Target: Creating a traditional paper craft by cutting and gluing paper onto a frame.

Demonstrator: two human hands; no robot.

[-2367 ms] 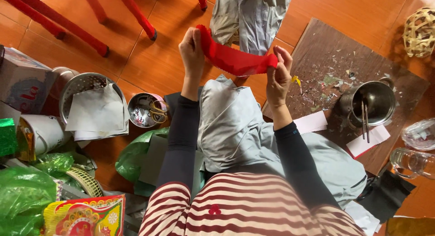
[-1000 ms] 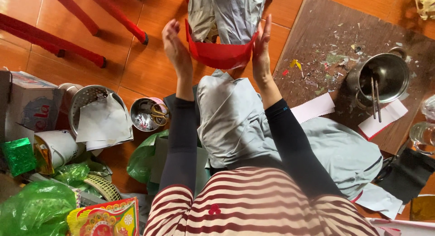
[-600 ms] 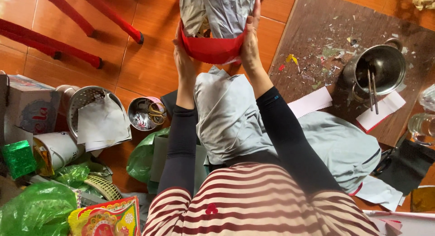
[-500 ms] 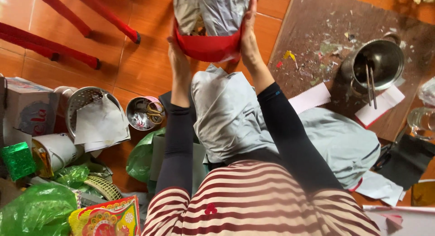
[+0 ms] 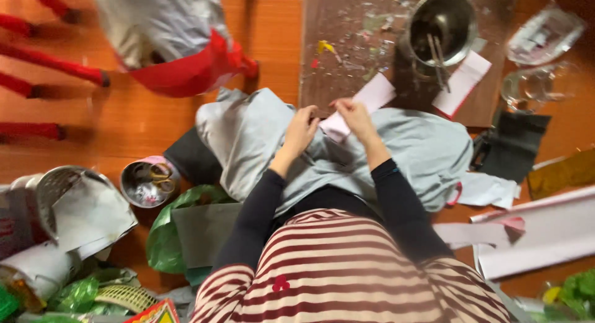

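The grey cloth lies across the lap, both hands now lowered onto it. The grey-and-red garment, held up moments ago, rests released on the floor. Left hand presses the cloth, fingers together. Right hand has its fingers clamped on a pink paper slip.

Warm, even indoor light; strong motion blur, soft shadows.

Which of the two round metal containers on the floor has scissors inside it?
The small shiny round tin left of the grey cloth holds yellow-handled scissors; the tall steel pot on the brown board holds thin sticks.
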